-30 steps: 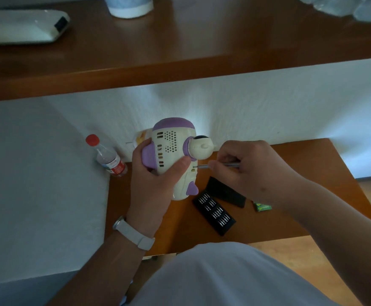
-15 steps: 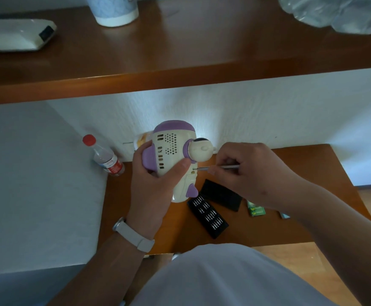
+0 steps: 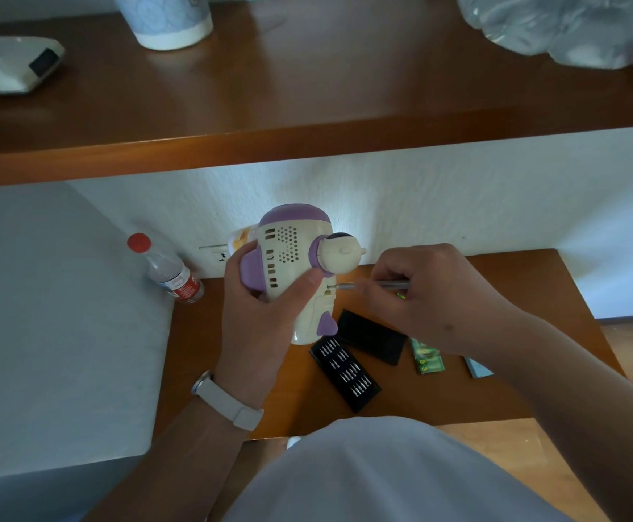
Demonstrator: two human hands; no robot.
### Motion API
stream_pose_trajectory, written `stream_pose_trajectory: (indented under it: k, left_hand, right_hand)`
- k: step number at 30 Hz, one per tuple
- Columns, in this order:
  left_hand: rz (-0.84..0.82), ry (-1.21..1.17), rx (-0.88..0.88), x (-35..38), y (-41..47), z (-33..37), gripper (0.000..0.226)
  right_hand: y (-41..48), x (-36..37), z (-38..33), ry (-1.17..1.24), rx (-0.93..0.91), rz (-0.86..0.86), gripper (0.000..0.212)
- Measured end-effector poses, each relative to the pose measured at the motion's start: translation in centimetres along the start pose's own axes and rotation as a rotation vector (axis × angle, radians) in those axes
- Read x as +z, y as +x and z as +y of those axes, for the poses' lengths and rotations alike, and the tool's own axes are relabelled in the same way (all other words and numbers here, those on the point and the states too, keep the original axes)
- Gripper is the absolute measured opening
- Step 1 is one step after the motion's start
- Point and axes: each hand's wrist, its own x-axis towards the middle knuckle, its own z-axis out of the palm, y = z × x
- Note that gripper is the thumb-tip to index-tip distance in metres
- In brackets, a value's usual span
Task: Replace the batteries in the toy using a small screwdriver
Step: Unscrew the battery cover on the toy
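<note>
My left hand (image 3: 258, 318) grips a cream and purple toy (image 3: 292, 258) and holds it up over the low wooden table (image 3: 533, 280). My right hand (image 3: 424, 295) pinches a thin silver screwdriver (image 3: 378, 284). The shaft lies level and its tip sits in a small hole on the toy's right side, just below the round knob. A pack of green batteries (image 3: 426, 357) lies on the table under my right wrist.
An open black bit case (image 3: 345, 373) and its lid (image 3: 371, 335) lie below the toy. A water bottle (image 3: 168, 271) stands at the table's left corner by the wall. A shelf (image 3: 307, 107) above holds a cup (image 3: 164, 16) and a white device (image 3: 10, 65).
The view has tilted slightly, shifting the scene down in frame. Both hands hold the same grip, with the screwdriver tip still at the toy's side.
</note>
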Motion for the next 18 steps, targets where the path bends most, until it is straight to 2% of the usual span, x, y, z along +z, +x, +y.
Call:
stream_pose_trajectory:
  k: [8,15,18]
  left_hand:
    - [0.006,0.026,0.010,0.6,0.4,0.1,0.059]
    - [0.010,0.027,0.019,0.6,1.0,0.2,0.060]
    - [0.022,0.056,0.029,0.6,1.3,0.3,0.059]
  right_hand:
    - [0.6,-0.3,0.6,0.014,-0.001,-0.024,0.035]
    - [1.3,-0.4,0.8,-0.014,-0.055,-0.025,0.012]
    - [1.6,-0.4,0.6,-0.039,-0.073,-0.030,0.008]
